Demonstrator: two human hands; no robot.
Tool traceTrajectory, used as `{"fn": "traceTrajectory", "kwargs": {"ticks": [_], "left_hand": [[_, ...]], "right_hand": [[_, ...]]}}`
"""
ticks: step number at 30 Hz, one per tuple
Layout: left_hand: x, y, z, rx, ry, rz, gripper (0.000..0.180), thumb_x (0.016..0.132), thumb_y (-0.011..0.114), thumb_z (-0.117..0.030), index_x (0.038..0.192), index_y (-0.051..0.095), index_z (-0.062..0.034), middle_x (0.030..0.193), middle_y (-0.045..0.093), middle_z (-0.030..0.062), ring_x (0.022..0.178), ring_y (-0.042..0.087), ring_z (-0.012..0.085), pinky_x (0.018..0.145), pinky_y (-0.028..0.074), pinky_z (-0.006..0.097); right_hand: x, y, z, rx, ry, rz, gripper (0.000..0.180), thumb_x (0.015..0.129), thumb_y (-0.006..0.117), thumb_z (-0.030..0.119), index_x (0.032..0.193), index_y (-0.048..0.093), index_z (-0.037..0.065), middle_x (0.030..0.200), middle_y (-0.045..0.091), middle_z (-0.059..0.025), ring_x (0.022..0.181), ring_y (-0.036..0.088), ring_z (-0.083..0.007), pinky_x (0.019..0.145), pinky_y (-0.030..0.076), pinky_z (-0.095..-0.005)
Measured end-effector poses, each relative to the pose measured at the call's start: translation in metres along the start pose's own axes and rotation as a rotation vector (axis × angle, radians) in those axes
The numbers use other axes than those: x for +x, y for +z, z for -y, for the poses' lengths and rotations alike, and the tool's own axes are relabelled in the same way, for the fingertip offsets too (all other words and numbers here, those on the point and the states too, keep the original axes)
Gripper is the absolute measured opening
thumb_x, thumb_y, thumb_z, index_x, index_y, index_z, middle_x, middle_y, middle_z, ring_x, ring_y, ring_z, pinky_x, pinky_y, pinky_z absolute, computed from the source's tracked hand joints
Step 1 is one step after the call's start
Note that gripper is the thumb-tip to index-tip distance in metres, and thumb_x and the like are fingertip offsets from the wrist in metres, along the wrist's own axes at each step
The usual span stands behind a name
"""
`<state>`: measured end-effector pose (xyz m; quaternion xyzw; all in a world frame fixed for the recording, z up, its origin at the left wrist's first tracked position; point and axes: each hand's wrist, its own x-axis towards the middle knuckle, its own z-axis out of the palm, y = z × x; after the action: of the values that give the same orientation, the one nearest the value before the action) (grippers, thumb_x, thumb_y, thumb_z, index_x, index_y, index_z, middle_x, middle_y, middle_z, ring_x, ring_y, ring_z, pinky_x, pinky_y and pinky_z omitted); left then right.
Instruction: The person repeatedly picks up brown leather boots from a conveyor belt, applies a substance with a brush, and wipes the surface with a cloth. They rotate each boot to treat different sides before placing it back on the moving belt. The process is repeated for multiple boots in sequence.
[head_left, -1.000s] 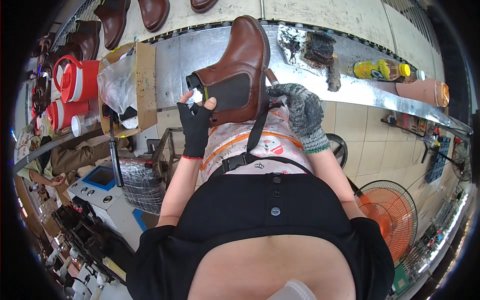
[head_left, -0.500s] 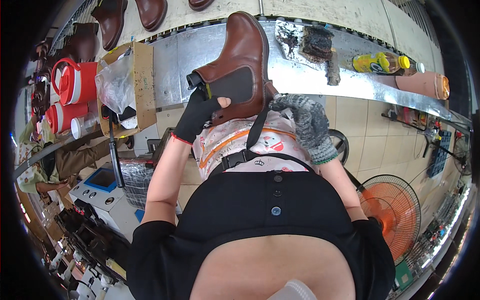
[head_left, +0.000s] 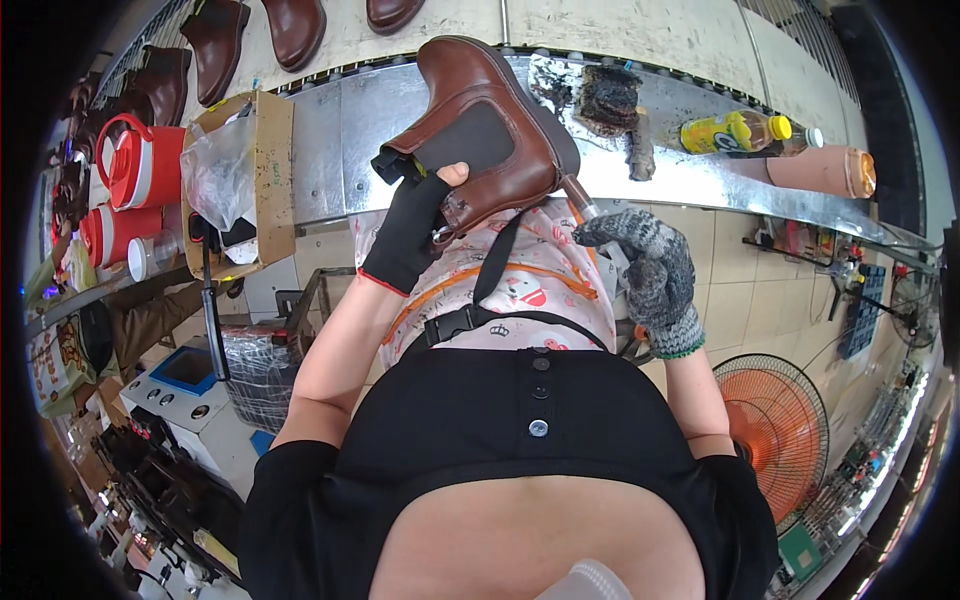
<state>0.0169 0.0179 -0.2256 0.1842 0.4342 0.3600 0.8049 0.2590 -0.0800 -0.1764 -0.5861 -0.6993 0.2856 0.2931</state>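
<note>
A brown leather ankle boot (head_left: 520, 170) with a dark elastic side panel lies on its side over the near edge of the metal shelf, toe pointing away and sole to the right. My left hand (head_left: 408, 222), in a black fingerless glove, grips it by the shaft, thumb on the leather. In a grey knit glove, my right hand (head_left: 650, 265) closes round a slim tool (head_left: 580, 198) with a brown end and a pale handle. Its brown end reaches the boot's heel area; its exact kind is unclear. A patterned pink apron (head_left: 530, 285) lies below the boot.
On the metal shelf (head_left: 365, 140) rest a blackened block (head_left: 608, 98) on stained paper, a yellow-labelled bottle (head_left: 735, 133) and a pinkish cylinder (head_left: 820, 172). A cardboard box (head_left: 272, 180) and red jugs (head_left: 150, 165) stand left. More boots (head_left: 295, 30) sit beyond; an orange fan (head_left: 775, 430) is right.
The boot has turned counterclockwise, its heel swinging right. My right hand has shifted right and toward me with the tool, while my left hand keeps its grip on the shaft.
</note>
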Motion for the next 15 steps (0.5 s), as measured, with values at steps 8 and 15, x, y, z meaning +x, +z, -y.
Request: {"fn": "traceTrajectory", "kwargs": {"ticks": [8, 15], "left_hand": [[0.008, -0.003, -0.004, -0.094, -0.071, 0.028, 0.045, 0.086, 0.059, -0.024, 0.119, 0.045, 0.0017, 0.112, 0.057, 0.0207, 0.098, 0.061, 0.0298, 0.086, 0.054, 0.040], [0.000, 0.011, -0.017, -0.177, -0.012, 0.042, 0.049, 0.083, 0.062, -0.025, 0.117, 0.044, 0.0052, 0.109, 0.057, 0.0217, 0.093, 0.064, 0.0322, 0.074, 0.059, 0.033]], "right_hand": [[-0.007, 0.005, 0.000, 0.076, -0.111, -0.121, 0.037, 0.083, 0.049, 0.037, 0.093, 0.069, 0.007, 0.085, 0.067, -0.0121, 0.079, 0.064, -0.0293, 0.071, 0.051, -0.0365], [-0.018, -0.006, -0.011, 0.661, 0.280, -0.248, 0.033, 0.088, 0.054, 0.029, 0.103, 0.062, 0.001, 0.083, 0.065, -0.0119, 0.066, 0.061, -0.0127, 0.055, 0.046, -0.0196]]}}
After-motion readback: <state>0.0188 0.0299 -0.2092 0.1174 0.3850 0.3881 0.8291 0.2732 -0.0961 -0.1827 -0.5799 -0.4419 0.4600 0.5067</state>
